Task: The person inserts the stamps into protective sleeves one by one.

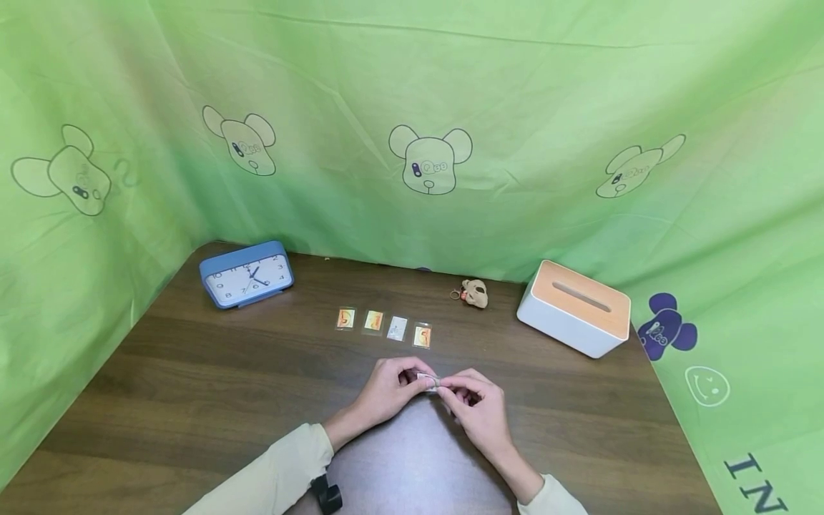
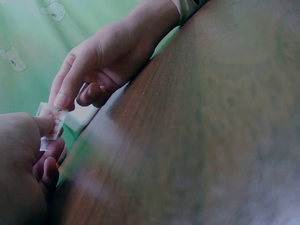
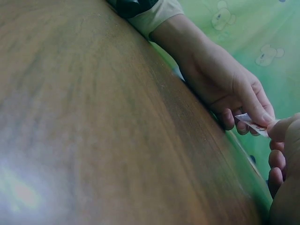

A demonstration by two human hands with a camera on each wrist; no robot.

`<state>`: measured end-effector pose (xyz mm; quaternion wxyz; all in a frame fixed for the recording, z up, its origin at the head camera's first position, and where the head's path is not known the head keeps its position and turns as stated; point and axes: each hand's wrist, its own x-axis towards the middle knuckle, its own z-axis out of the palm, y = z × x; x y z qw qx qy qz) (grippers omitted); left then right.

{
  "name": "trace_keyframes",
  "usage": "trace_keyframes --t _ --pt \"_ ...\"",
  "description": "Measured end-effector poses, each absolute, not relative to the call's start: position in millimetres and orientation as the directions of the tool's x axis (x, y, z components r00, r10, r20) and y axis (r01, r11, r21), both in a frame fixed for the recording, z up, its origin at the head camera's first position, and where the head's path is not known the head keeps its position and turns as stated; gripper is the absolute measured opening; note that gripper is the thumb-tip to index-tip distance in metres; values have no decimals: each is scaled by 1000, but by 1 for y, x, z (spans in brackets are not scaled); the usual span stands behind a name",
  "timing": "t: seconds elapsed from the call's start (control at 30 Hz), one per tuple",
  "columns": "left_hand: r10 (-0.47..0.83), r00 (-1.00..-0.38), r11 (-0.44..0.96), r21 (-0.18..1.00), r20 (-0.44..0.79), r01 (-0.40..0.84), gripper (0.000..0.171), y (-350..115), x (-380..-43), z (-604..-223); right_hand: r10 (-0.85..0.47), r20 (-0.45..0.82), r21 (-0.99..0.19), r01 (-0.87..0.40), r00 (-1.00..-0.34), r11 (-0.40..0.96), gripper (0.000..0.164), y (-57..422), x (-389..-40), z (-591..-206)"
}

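Note:
Both hands meet over the table's near middle at a small white card with orange-red print (image 2: 58,123). My left hand (image 1: 388,390) pinches it between thumb and fingers on one side. From the opposite edge, my right hand (image 1: 479,411) pinches it too, fingertips close to the left ones. In the right wrist view the card (image 3: 253,125) shows as a thin, tilted white strip, partly covered by fingers. Beyond the hands, several small cards in clear sleeves lie in a slanting row; one is whitish (image 1: 397,328), others are orange and yellow, such as the rightmost card (image 1: 422,335).
A blue clock (image 1: 247,274) stands at the back left of the wooden table (image 1: 212,379). Toward the back right are a beige keychain figure (image 1: 475,294) and a white tissue box (image 1: 566,325) with a wood-coloured lid. Green printed cloth (image 1: 328,143) hangs around the table.

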<state>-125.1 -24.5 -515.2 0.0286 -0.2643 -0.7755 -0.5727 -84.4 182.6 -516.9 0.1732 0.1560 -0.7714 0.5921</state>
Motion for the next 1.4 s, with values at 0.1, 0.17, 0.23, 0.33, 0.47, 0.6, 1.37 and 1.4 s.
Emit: trace_keyframes --t 0.1,0.17,0.23,0.33,0.47,0.6,1.37,1.4 --pt "381 -875 216 892 297 397 8 -25 -124 -511 -26 434 -869 -426 -901 252 21 182 -84 -517" --pt "386 -881 219 901 272 375 7 -24 -124 -510 -10 409 -882 -398 -912 254 19 182 -84 -516" --pt "385 -886 222 906 259 362 9 -24 -124 -510 19 372 -901 -356 -928 246 17 181 -83 -515" --pt "358 -893 219 905 273 365 9 -24 -125 -511 78 319 -927 -293 -945 234 15 180 -83 -513" --pt "295 -900 223 893 321 391 8 -23 -126 -513 118 279 -941 -246 -953 233 13 180 -84 -513" --pt "267 -898 199 891 351 407 8 -23 -126 -512 106 259 -946 -230 -960 229 14 181 -84 -514" --pt "355 -892 251 890 280 380 6 -24 -124 -510 134 308 -945 -286 -942 157 13 180 -84 -512" --pt "364 -889 256 888 278 383 7 -24 -125 -510 134 307 -946 -287 -942 150 12 180 -84 -512"
